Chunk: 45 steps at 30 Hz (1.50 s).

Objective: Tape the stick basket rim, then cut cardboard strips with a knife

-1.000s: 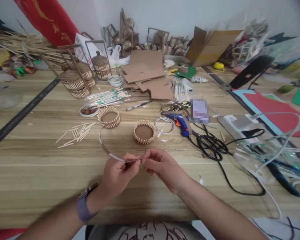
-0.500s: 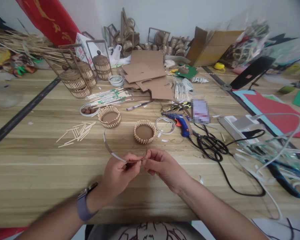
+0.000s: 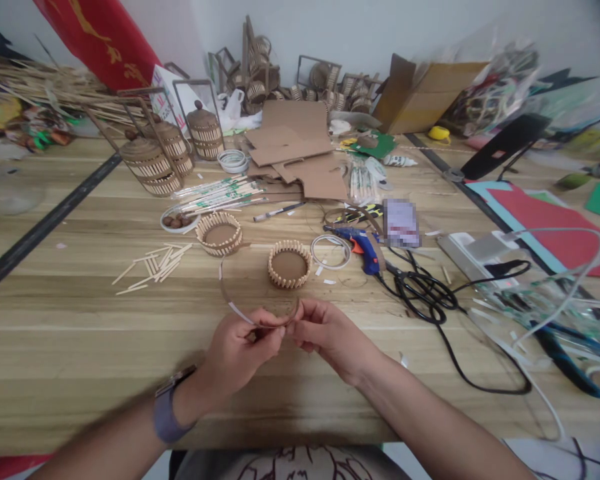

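Observation:
A thin brown strip with white patches curves up and away from my hands over the table. My left hand is closed, pinching the strip between thumb and fingers. Close beside it, my right hand grips the strip's near end, which bends upward at the fingertips. Just beyond my hands stands a round stick-walled basket with a brown base. A second, similar basket sits farther left, behind the strip's far end.
Loose short sticks lie at left. A blue glue gun, scissors and a power strip with cables are at right. Cardboard sheets and finished lidded baskets stand farther back.
The strip's free far end has swung slightly to the right. Its near end now curls up more at my right fingertips. Both hands have stayed nearly in place.

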{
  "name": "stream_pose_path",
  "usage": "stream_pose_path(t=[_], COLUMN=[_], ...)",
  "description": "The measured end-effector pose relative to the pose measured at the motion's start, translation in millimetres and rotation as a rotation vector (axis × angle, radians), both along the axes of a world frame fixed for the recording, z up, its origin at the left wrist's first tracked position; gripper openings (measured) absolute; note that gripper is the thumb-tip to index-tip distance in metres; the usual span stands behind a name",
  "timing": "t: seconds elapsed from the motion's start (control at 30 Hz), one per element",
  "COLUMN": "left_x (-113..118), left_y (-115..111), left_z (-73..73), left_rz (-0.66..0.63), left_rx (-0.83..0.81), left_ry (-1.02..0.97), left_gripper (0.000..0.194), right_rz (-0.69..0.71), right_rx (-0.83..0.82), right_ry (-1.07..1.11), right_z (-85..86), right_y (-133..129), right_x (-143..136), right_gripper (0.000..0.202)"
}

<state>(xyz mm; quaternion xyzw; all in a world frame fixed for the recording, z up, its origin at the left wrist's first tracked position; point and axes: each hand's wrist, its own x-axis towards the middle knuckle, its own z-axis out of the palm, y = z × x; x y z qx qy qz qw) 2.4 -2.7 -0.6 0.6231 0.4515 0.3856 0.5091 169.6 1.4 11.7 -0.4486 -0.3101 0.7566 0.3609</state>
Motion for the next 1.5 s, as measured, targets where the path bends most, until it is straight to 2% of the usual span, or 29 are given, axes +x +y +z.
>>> stream_pose_path(t=[0.3,0.83,1.23,1.37,1.5], left_x=[0.5,-1.7,0.6,0.4,1.1], left_y=[4.3,4.1,5.2,5.4,6.4], left_z=[-1.3,-6.2,-1.0,1.2,2.7], left_rz=[0.017,-0.009,-0.022,0.019,0.084], left_rx=[-0.133,-0.094,-0.206,-0.199,-0.188], left_ry=[-0.066,-0.031,-0.094,-0.082,-0.079], left_gripper=[0.018,0.018,0.018,0.019,0.021], right_rz=[0.009,0.022,0.034,0.047,0.049], right_rx=[0.046,0.127,0.169,0.239,0.362], right_ry=[-0.011,-0.116,-0.126,-0.156,-0.324], right_z=[0.4,-3.6,-7.0,-6.8,-6.9], right_y=[1.6,1.3,0.2,0.3,-1.5], right_x=[0.4,1.4,1.9,1.7,1.9], right_gripper=[0.039,0.03,0.025,0.028,0.023])
